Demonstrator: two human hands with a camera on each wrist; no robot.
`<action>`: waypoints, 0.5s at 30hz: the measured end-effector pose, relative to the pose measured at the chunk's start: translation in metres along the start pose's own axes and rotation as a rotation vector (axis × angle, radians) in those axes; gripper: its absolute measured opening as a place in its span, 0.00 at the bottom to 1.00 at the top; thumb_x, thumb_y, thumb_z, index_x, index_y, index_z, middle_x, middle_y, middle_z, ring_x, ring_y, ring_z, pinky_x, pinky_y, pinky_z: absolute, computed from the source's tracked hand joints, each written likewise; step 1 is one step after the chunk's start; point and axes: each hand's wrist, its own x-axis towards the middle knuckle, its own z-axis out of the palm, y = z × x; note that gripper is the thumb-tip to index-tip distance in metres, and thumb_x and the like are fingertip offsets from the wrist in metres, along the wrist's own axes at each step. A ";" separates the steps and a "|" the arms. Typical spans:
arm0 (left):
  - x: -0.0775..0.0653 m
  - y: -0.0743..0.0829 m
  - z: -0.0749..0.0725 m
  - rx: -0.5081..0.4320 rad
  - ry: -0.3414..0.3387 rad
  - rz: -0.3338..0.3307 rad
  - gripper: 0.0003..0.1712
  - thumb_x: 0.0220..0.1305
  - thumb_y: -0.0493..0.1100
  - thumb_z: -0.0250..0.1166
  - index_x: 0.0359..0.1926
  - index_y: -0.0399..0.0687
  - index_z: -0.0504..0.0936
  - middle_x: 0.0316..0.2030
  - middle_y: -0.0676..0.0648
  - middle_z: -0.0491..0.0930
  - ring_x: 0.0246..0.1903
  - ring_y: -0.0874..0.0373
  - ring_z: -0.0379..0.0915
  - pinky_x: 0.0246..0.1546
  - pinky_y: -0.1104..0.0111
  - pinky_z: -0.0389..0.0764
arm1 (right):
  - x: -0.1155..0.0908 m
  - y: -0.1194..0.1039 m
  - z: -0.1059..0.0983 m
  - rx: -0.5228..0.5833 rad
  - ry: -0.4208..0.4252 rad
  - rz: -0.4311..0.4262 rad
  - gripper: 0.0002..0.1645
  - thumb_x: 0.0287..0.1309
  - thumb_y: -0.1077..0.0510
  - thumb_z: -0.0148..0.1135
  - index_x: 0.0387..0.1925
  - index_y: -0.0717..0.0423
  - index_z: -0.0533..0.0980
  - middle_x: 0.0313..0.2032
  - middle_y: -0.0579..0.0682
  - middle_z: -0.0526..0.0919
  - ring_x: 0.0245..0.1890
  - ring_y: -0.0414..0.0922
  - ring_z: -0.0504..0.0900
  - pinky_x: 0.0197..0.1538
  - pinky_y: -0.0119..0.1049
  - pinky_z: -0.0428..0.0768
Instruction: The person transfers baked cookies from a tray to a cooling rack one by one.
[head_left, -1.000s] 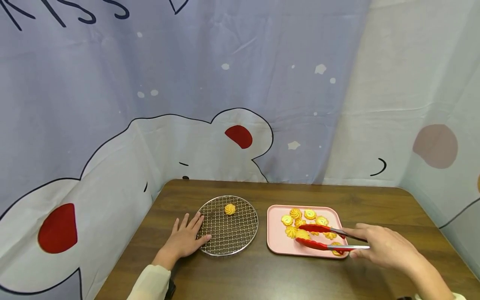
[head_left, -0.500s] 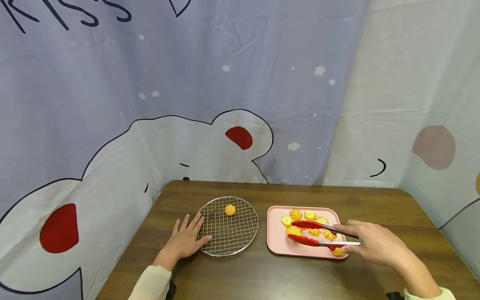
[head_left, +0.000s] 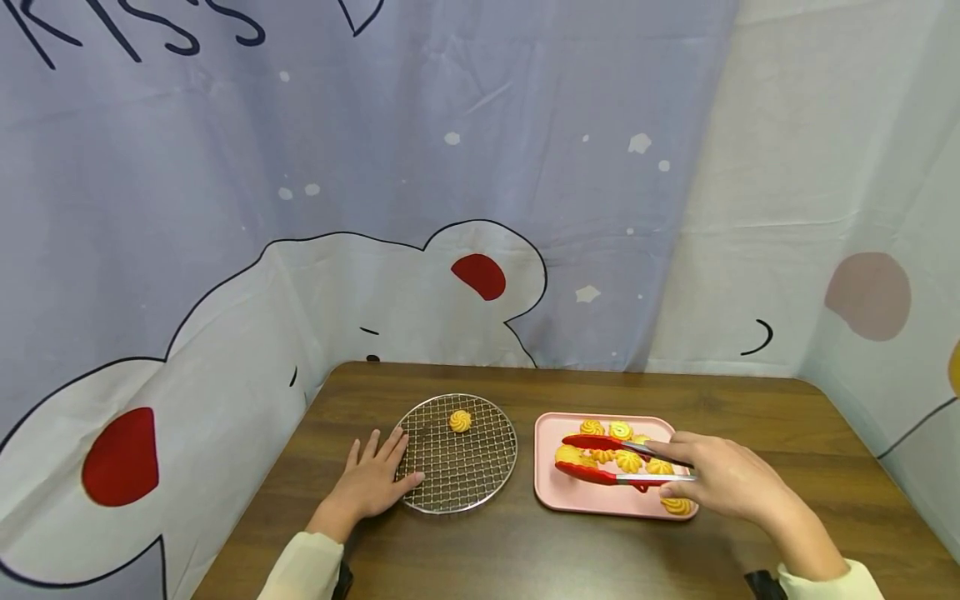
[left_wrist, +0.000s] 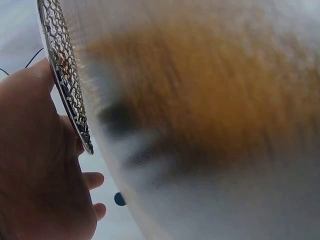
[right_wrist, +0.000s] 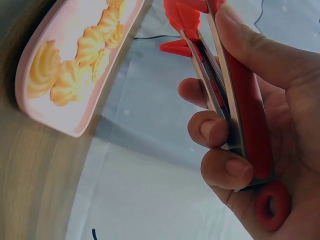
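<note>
In the head view my left hand [head_left: 363, 487] lies with fingers straight and spread at the left rim of a round wire rack [head_left: 457, 475], thumb on its edge. One swirled butter cookie [head_left: 460, 421] sits near the back of that rack. My right hand [head_left: 731, 479] grips a pair of tongs [head_left: 656, 479] with red tips; the right wrist view shows fingers and thumb curled round the red-and-steel handles [right_wrist: 247, 110]. A yellow cookie [head_left: 572, 455] is between the tong tips, over the left part of a pink tray [head_left: 551, 496]. The tongs partly hide cookies below.
Several more swirled cookies [head_left: 628, 461] lie on the pink tray, one cookie [head_left: 677, 506] at its front right corner. Both tray and rack stand on a brown wooden table [head_left: 480, 554]. A printed curtain [head_left: 480, 125] hangs close behind and at both sides.
My right hand and the tongs have moved left across the tray, with the cookie between the tips shifting left too. The left hand and rack stay where they were.
</note>
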 end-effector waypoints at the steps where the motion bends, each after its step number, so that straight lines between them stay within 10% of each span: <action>1: 0.000 0.000 0.000 0.003 -0.001 -0.002 0.48 0.73 0.70 0.50 0.79 0.44 0.56 0.80 0.43 0.50 0.77 0.33 0.39 0.73 0.35 0.37 | 0.001 -0.001 0.000 0.001 0.002 -0.007 0.35 0.48 0.39 0.77 0.60 0.41 0.83 0.43 0.34 0.82 0.34 0.34 0.76 0.34 0.38 0.76; 15: 0.000 0.001 -0.001 0.000 -0.003 0.000 0.48 0.72 0.71 0.49 0.79 0.45 0.56 0.80 0.44 0.50 0.77 0.33 0.39 0.73 0.35 0.36 | 0.019 -0.016 0.005 0.036 0.015 -0.069 0.35 0.50 0.41 0.77 0.61 0.43 0.82 0.44 0.33 0.81 0.33 0.33 0.78 0.34 0.35 0.76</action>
